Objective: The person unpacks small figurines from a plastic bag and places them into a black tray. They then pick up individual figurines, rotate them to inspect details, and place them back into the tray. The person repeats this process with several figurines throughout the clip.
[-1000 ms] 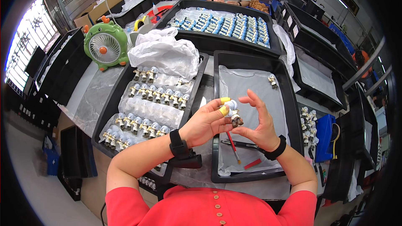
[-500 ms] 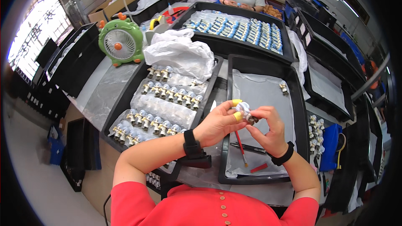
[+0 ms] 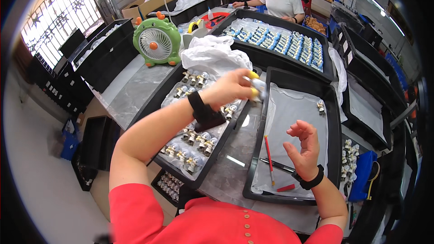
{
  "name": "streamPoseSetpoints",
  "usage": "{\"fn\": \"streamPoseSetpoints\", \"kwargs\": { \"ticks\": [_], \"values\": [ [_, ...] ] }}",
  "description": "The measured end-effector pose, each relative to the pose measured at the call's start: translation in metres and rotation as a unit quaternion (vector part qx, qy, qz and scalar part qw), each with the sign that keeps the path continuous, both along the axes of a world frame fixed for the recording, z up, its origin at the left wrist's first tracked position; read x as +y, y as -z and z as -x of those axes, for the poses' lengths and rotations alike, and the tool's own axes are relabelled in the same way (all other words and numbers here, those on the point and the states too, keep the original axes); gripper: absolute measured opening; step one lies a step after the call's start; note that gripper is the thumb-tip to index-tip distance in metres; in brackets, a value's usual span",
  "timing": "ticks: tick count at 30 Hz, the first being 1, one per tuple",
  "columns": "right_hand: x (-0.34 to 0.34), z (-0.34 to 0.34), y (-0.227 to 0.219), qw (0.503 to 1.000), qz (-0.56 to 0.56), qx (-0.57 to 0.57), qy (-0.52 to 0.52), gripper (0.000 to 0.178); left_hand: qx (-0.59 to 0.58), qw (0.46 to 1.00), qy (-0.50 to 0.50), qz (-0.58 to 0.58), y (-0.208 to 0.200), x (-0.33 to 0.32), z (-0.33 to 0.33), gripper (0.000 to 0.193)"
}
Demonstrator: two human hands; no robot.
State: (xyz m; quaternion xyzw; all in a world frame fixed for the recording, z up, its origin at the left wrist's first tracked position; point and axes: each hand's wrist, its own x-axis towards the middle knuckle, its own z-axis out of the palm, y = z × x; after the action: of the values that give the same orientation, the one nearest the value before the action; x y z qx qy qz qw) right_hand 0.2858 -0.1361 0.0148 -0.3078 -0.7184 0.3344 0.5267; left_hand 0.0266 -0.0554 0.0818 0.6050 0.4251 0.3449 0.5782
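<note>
My left hand (image 3: 229, 86), with yellow covers on two fingertips, pinches a small grey-and-white figurine (image 3: 258, 86), smeared by motion. It is over the right side of the left black tray (image 3: 151, 151), where rows of similar figurines (image 3: 187, 156) stand on white sheets. Above the right black tray (image 3: 338, 162) my right hand (image 3: 304, 150) hangs open, fingers curved apart and holding nothing. One figurine (image 3: 321, 107) lies at that tray's far right. Near its front are a red-handled brush (image 3: 269, 156), a dark pen (image 3: 276, 165) and a small red strip (image 3: 285, 188).
A green fan (image 3: 156, 43) stands beyond the left tray, beside crumpled white wrapping (image 3: 214, 54). Farther back, a large tray holds blue-and-yellow figurines (image 3: 282, 45); a person (image 3: 282, 4) stands behind it. A blue container (image 3: 364, 176) and more figurines (image 3: 349, 158) are at my right.
My right hand has let go of the figurine and dropped a little lower, fingers spread. My left hand has carried the figurine away from it, up and to the left. The view has shifted.
</note>
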Motion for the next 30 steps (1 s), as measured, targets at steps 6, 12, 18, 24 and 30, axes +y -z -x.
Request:
{"fn": "streamPoseSetpoints", "kwargs": {
  "ticks": [6, 12, 18, 24, 30],
  "values": [
    [0.006, 0.005, -0.007, 1.0, 0.0, 0.003, 0.003, 0.05, 0.417, 0.876, -0.169, -0.172, 0.052, 0.061, 0.119, 0.037],
    [0.01, 0.001, -0.007, 0.999, 0.015, -0.018, 0.024, 0.048, 0.547, 0.794, -0.151, -0.218, 0.094, 0.084, 0.13, 0.034],
    [0.013, 0.0, -0.002, 0.999, 0.026, -0.032, 0.035, 0.047, 0.572, 0.771, -0.163, -0.226, 0.109, 0.096, 0.126, 0.027],
    [0.014, 0.002, -0.003, 0.997, 0.028, -0.05, 0.044, 0.041, 0.564, 0.771, -0.217, -0.199, 0.112, 0.09, 0.12, 0.027],
    [0.016, 0.003, -0.003, 0.996, 0.026, -0.069, 0.053, 0.033, 0.551, 0.78, -0.214, -0.204, 0.103, 0.078, 0.111, 0.034]
  ]
}}
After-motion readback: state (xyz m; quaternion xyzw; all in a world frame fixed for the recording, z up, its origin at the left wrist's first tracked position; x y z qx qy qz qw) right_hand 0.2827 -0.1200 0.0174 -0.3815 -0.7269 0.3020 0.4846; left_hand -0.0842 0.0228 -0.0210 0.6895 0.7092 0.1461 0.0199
